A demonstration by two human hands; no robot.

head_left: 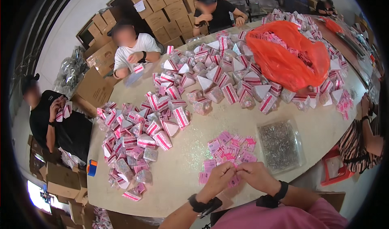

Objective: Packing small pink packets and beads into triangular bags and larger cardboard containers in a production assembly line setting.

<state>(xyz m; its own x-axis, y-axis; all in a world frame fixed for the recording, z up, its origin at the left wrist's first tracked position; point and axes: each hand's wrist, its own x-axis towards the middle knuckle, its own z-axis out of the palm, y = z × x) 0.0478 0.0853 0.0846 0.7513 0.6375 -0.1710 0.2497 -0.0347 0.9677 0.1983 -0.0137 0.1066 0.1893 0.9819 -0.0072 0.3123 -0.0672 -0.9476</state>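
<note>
Card pile [231, 148], pink, on the pale table [182, 188], near edge partly hidden. Left hand [219, 178] and right hand [258, 177] at that near edge, fingertips drawn together; cannot tell whether either grips anything, knuckles blocking the view. Right of the pile, a clear flat bag [280, 144], dark inside, detail too fine to make out. Left of the pile, a heap of pink-striped packets [146, 140], many half buried. Beyond the pile, a red plastic bag [275, 70], inside partly covered.
</note>
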